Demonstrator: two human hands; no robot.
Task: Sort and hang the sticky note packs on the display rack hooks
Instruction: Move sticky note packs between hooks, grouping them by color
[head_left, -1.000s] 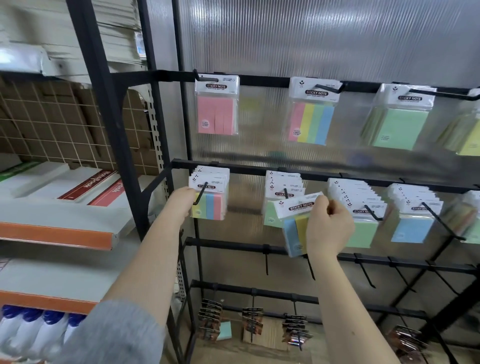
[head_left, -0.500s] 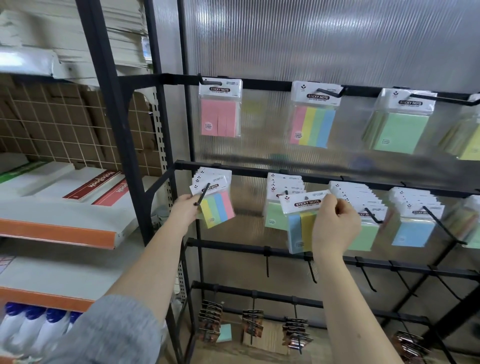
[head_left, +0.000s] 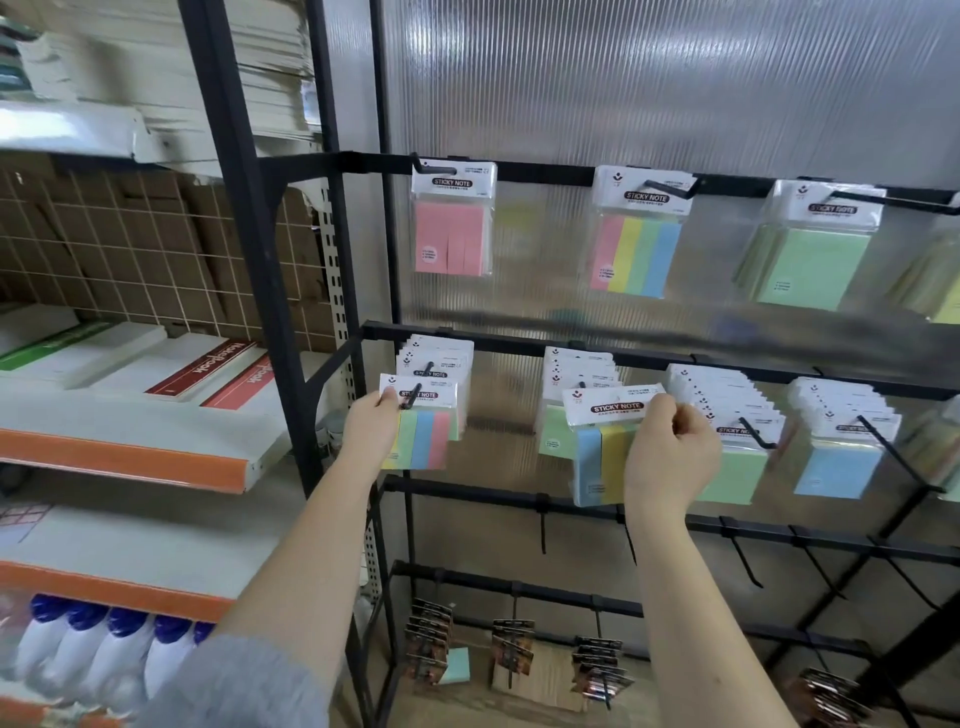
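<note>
Both bare forearms reach up toward twelve o'clock, the left hand (head_left: 370, 425) pinching with its thumb on top at ten o'clock, the right hand (head_left: 670, 457) curled, knuckles outward, at one o'clock.

A striped pack (head_left: 422, 428) is pinched at its header's left edge by the left hand (head_left: 371, 426), with a hook (head_left: 414, 396) poking through the header. A second pack (head_left: 605, 441), blue and yellow, is held by the right hand (head_left: 670, 452), fingers curled over the header's right end, just in front of green packs (head_left: 558, 434). Right of that hand, more green packs (head_left: 735, 470) and blue packs (head_left: 836, 467) are hung. Above both hands, a pink pack (head_left: 451, 236) and a multicolour pack (head_left: 636, 254) are hung.
</note>
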